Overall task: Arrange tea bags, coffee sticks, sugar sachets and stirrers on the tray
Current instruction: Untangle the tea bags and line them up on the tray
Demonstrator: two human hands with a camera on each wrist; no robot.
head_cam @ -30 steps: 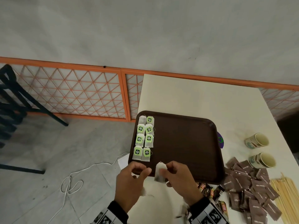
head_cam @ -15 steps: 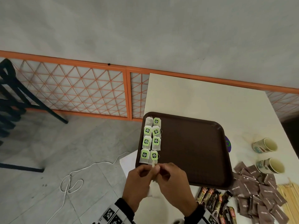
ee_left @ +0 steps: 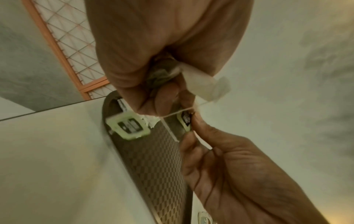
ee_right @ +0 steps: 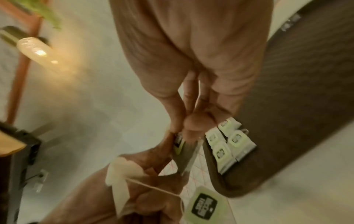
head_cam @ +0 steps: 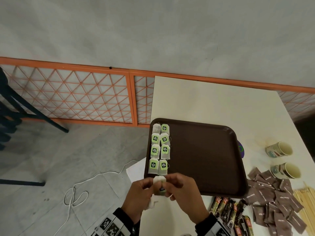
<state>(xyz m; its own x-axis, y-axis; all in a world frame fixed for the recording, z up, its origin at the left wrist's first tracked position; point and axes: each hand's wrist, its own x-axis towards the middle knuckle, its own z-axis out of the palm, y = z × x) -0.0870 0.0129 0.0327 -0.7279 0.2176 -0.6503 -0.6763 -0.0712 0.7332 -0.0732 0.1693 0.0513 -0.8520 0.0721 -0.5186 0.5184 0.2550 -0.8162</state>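
Both hands are pinched on one tea bag [head_cam: 159, 184] at the tray's near edge: left hand [head_cam: 139, 193] and right hand [head_cam: 180, 189] hide most of it. Beyond, eight tea bags [head_cam: 160, 149] sit in two columns on the tray [head_cam: 204, 159], labels too small to read.

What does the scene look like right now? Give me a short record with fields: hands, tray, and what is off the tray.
left hand: pinches tea bag and holds more tea bags
right hand: pinches the same tea bag, at tray's near left corner
tray: eight tea bags in two columns along left edge, rest bare
off tray, on table: brown sachets, coffee sticks, wooden stirrers, two cups
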